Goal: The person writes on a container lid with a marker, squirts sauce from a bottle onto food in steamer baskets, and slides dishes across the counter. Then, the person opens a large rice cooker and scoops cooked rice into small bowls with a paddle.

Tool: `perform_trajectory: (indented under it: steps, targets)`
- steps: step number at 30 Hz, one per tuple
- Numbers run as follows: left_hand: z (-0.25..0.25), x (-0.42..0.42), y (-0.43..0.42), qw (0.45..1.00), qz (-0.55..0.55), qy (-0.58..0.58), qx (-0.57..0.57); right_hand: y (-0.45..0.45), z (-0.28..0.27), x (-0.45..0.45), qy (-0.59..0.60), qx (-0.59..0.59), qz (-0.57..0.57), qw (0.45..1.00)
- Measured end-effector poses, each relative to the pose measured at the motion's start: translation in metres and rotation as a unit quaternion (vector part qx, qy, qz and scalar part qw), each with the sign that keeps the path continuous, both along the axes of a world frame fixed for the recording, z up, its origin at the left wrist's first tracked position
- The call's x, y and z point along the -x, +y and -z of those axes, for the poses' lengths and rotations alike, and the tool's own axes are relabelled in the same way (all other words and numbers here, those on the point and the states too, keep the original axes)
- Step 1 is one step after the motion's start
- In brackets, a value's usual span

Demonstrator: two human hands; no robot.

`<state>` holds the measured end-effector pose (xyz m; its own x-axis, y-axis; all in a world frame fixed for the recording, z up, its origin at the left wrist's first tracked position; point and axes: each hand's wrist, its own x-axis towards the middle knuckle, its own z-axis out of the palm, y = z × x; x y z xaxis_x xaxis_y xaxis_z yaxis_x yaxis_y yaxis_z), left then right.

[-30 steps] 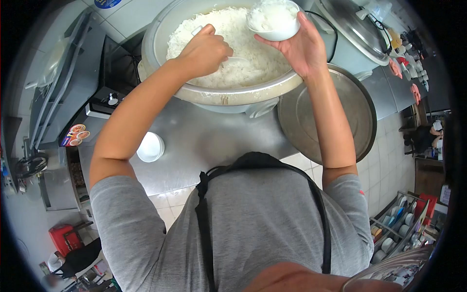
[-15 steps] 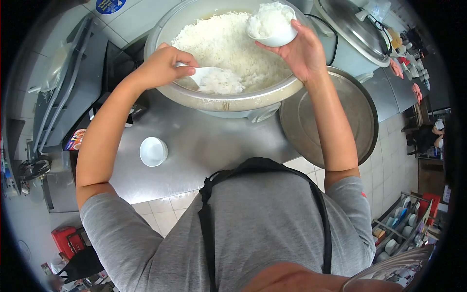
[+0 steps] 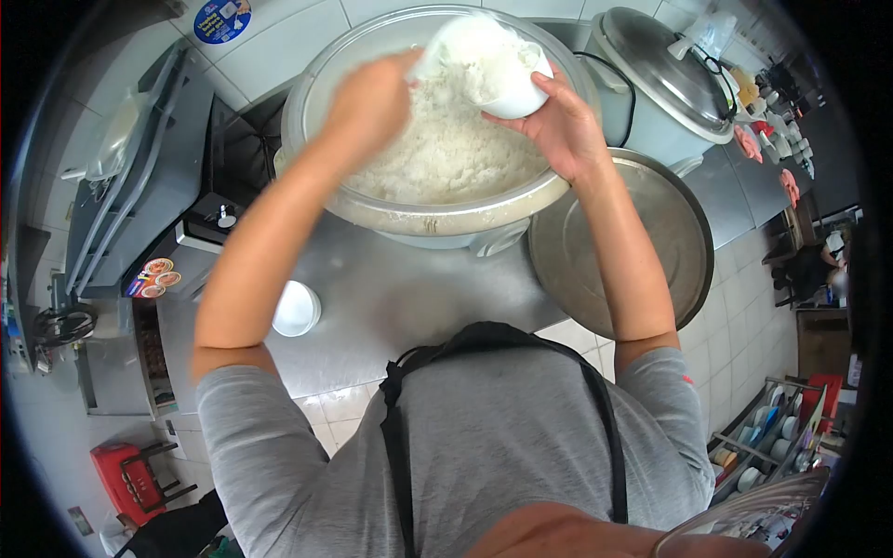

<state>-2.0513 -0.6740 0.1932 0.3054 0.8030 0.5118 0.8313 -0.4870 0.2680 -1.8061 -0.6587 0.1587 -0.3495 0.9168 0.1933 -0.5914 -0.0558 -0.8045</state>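
Note:
Blurred by motion, my left hand [image 3: 372, 102] is closed on the white scoop, whose rice-covered end [image 3: 458, 54] is at the left side of the bowl's opening. My right hand [image 3: 569, 126] holds a white bowl [image 3: 521, 91] from its right side and underneath, tilted toward the scoop. White rice is in the bowl. Both hands are over the large oval rice cooker [image 3: 419, 216], and cooked rice [image 3: 446, 158] lies spread inside it. The scoop's handle is hidden in the blur.
On the steel counter [image 3: 400, 298] are an empty white bowl [image 3: 296, 309] at left and a large round metal lid [image 3: 619, 242] under my right forearm. A second cooker with a closed lid [image 3: 660, 65] stands at right. A dark appliance [image 3: 163, 167] is at left.
My left hand has lifted the loaded scoop from the cooker's near left side up to the bowl. My right hand and bowl have shifted slightly down and left, and the bowl is tilted more.

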Motion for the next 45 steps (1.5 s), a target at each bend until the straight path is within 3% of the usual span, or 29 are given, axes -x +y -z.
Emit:
perform_trajectory:
  steps: [1,4,13,16,19,21,25,26,29,32,35,39,45]
  targets:
    - [0.014,-0.011,-0.004,0.999,0.047,-0.002,-0.025,-0.001,-0.001,0.0,-0.006,0.005,0.01,1.0]
    - [0.013,-0.044,-0.033,0.999,0.036,0.006,0.04,0.002,0.001,-0.002,-0.014,0.018,0.015,1.0]
    - [0.019,-0.039,-0.036,0.987,0.124,-0.002,0.098,-0.004,-0.002,0.002,-0.065,0.011,0.046,0.997]
    - [0.014,-0.01,-0.023,0.951,0.191,-0.16,0.181,-0.001,0.0,0.003,-0.048,0.013,0.042,0.998]
    - [-0.038,0.023,-0.034,0.883,0.096,-0.322,0.327,-0.001,-0.003,0.005,-0.023,-0.003,0.025,0.999]
    - [-0.049,0.04,-0.038,0.917,0.047,-0.313,0.243,-0.002,-0.006,0.004,-0.005,0.009,0.011,1.0]
    - [-0.039,0.035,-0.042,0.934,0.038,-0.258,0.244,-0.002,-0.005,0.002,0.014,0.01,-0.017,1.0]
    - [-0.027,0.04,-0.033,0.962,0.014,-0.219,0.161,-0.002,-0.006,0.002,0.008,0.006,-0.019,1.0]
    - [-0.02,0.04,-0.034,0.986,-0.046,-0.075,0.143,-0.005,-0.006,0.001,-0.002,0.001,-0.015,1.0]
    - [-0.033,0.035,-0.055,0.988,-0.118,-0.019,0.096,-0.002,-0.006,0.002,0.01,0.006,-0.013,1.0]
    - [-0.031,0.054,-0.074,0.99,-0.087,0.114,-0.012,0.002,-0.002,-0.001,0.026,0.018,-0.02,0.999]
    - [-0.021,0.083,-0.105,0.95,-0.083,0.299,0.044,0.002,-0.003,0.0,0.028,0.019,-0.023,0.999]
    - [-0.059,0.098,-0.126,0.937,-0.032,0.342,0.066,0.002,0.0,0.0,0.006,0.011,-0.026,1.0]
